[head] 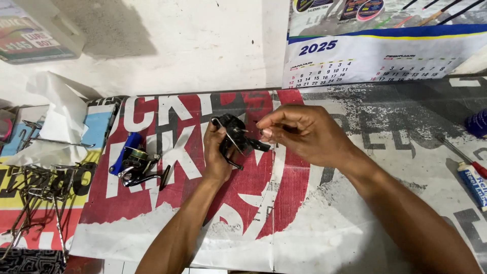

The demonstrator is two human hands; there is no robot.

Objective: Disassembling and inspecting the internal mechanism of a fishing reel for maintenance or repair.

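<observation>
- Gripping a black fishing reel (234, 136) at table centre, the left hand (215, 155) wraps its body, thumb by the wire bail, steadying it upright for access.
- At 3 o'clock from it, the right hand (304, 133) has fingertips pressed together on the reel's small side part.
- Towards 9 o'clock, a second reel (136, 165) with blue spool lies parked on the printed banner (304, 213), beside loose wire bails (35, 187).

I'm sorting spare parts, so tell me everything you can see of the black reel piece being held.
The black reel part looks like dark metal or plastic, with a thin silver wire arm curving across it. It is held above the printed banner. The left hand cups it from the left; the right hand pinches its short stub.
</observation>
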